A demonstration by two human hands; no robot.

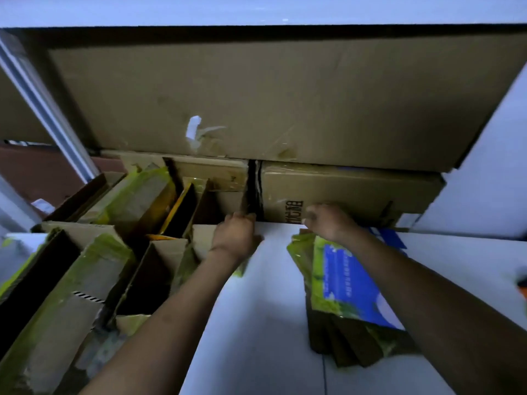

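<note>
Both forearms come in from the bottom edge, elbows cut off by the frame. Under my R forearm (427,295): stack of flattened cartons (342,286), green and blue print, lying on the white tabletop (256,323). Far end of the stack is hidden by my wrist, and the print is too blurred to read. To the L of my L forearm (159,323): pile of flattened cardboard (85,266) w/ green tape. Pieces overlap, so no count is possible, and the lower-left part runs out of frame.

Further out, L hand (235,236) is at the dark gap between the left-hand box (205,173) and the right-hand box (370,192). Fingertips go toward the gap and are lost in shadow. Cannot tell if they are clamped on the box end or only laid against it.

R hand (328,223) is against the lower front of the right-hand box, just R of some printed characters. Fingers look bent, but blur and the back of the hand cover them, so grip not confirmed.

That box lies on its long side, and its lower edge meets the tabletop's far edge. Whether it stands on the table or behind it is not visible.

Beyond: large cardboard panel (256,95) rests across both boxes, w/ a torn white label. Sheet or box, cannot say. Metal post (48,109) far L, pale wall (490,166) far R.
</note>
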